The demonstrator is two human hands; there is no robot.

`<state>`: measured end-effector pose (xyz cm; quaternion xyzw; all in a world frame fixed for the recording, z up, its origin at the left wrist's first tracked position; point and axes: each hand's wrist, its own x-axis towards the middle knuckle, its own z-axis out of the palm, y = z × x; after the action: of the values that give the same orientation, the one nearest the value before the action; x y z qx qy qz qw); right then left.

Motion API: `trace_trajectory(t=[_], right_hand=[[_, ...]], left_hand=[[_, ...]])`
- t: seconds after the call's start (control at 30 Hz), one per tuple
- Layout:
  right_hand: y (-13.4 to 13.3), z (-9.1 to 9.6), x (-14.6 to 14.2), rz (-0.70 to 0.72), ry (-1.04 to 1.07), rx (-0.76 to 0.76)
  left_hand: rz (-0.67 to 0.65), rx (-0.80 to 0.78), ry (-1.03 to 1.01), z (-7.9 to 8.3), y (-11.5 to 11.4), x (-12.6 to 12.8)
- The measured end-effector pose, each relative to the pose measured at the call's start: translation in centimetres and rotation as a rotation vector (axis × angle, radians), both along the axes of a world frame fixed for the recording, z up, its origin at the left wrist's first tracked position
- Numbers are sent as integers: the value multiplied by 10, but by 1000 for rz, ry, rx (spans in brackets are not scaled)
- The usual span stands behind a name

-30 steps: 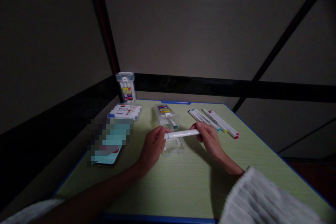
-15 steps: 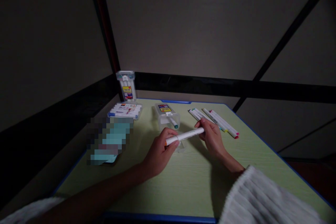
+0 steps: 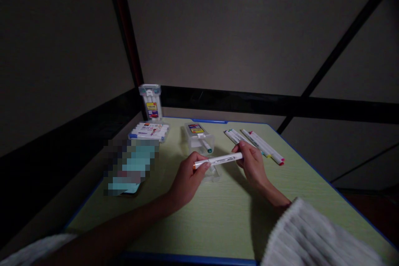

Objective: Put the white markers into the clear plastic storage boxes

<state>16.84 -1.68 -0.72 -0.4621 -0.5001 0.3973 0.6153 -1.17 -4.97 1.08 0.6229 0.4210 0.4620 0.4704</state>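
Observation:
Both hands hold one white marker (image 3: 220, 160) level above the green desk (image 3: 224, 216). My left hand (image 3: 188, 178) pinches its left end, where an orange tip shows. My right hand (image 3: 252, 161) grips the right end. Under the marker lies a clear plastic lid (image 3: 212, 172). Just behind it an open clear marker case (image 3: 199, 137) lies on the desk with a teal-capped marker sticking out of it.
Several white markers (image 3: 257, 143) lie in a row at the right back. A flat marker pack (image 3: 149, 131) and an upright marker box (image 3: 151, 102) are at the back left. A blurred-out item (image 3: 131, 166) lies at the left. Dark bars and walls surround the desk.
The marker shifted right and its left end came down; an orange tip now shows by my left thumb. Both hands kept their hold.

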Motion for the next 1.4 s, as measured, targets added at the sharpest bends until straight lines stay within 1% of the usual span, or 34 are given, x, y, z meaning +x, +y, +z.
trace_trajectory(t=[0.17, 0.53, 0.7, 0.87, 1.0, 1.07, 1.2, 1.4], right_hand=[[-1, 0, 0, 1, -33, 35], [-4, 1, -1, -9, -98, 76], [-6, 4, -1, 11, -110, 102], [-7, 2, 0, 6, -105, 126], [-11, 3, 2, 80, -95, 174], [-14, 6, 2, 126, -137, 206], [-22, 15, 3, 178, -239, 250], [-24, 16, 6, 252, -258, 232]], left_hand=[[27, -44, -9, 4, 0, 0], [96, -64, 29, 11, 2, -2], [104, -65, 37, 9, 5, -2], [113, -52, 34, 5, 9, -4], [127, -104, 25, 4, 11, -5], [146, -128, 28, 4, 11, -5], [193, -125, 9, 6, 13, -6], [213, -131, -29, 6, 14, -7]])
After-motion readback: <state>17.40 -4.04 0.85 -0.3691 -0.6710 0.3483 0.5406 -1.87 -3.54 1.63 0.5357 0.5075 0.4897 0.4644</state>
